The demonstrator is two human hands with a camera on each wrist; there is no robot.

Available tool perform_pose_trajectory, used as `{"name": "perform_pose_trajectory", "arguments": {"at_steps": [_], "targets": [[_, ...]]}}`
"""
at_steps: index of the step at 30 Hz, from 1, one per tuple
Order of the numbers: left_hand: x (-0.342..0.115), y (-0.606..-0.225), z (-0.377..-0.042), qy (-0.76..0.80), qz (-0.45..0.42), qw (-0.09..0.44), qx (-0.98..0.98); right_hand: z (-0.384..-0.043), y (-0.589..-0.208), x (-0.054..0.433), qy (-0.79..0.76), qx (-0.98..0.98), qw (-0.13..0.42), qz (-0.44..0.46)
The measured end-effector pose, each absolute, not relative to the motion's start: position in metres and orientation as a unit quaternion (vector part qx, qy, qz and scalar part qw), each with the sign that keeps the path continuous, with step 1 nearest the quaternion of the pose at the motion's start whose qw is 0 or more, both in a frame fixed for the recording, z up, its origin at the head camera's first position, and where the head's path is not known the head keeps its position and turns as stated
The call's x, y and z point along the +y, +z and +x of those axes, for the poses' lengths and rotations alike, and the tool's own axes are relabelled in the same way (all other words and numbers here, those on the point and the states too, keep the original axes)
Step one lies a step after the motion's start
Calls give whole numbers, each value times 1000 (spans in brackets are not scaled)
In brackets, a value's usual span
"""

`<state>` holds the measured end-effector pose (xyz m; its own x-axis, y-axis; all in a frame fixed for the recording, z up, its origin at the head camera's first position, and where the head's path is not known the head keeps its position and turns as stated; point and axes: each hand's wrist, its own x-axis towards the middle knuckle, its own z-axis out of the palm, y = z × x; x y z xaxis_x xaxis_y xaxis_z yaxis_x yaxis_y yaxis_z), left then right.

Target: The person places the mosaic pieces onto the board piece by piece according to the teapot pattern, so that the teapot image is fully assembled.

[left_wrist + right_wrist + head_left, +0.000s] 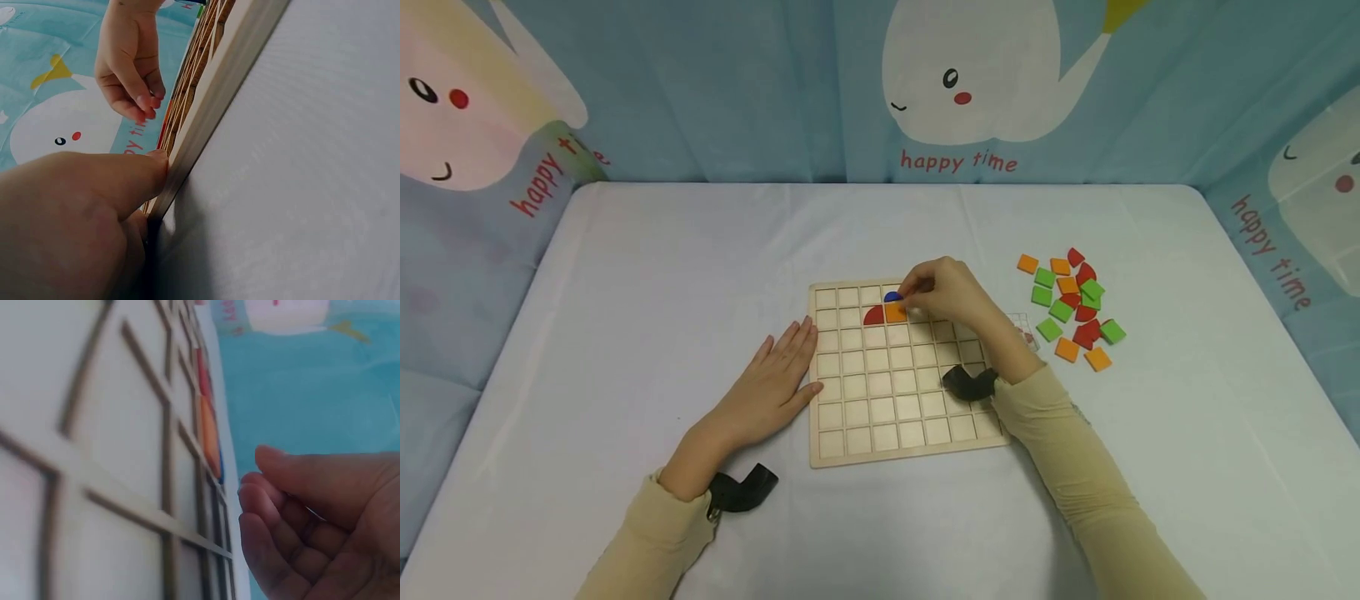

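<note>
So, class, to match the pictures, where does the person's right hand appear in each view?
Head: right hand just right of the middle, over the far part of the board.
Left wrist: right hand at upper left, fingers pointing down.
Right wrist: right hand at lower right.
Shared landmark: the wooden grid board.

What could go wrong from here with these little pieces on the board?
The right hand is close beside the orange tile and the blue piece on the grid board, so it might knock them out of place. The right wrist hides part of the printed card in the head view, so it could be misread. Some loose pieces overlap, so picking one up may shift its neighbours.
</note>
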<state>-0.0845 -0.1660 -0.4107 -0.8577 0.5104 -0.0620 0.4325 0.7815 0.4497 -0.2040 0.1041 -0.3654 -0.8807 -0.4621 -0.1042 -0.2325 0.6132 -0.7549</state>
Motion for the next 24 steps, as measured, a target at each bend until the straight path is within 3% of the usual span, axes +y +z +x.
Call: {"name": "perform_pose_trajectory", "arguments": {"at_steps": [14,24], "targets": [[-167,-412,-86,211,250,92,941,-208,-350,138,-440,871,138,-167],[-166,-409,-84,218,249,88,939,-205,-346,186,-435,887,118,-97]]}}
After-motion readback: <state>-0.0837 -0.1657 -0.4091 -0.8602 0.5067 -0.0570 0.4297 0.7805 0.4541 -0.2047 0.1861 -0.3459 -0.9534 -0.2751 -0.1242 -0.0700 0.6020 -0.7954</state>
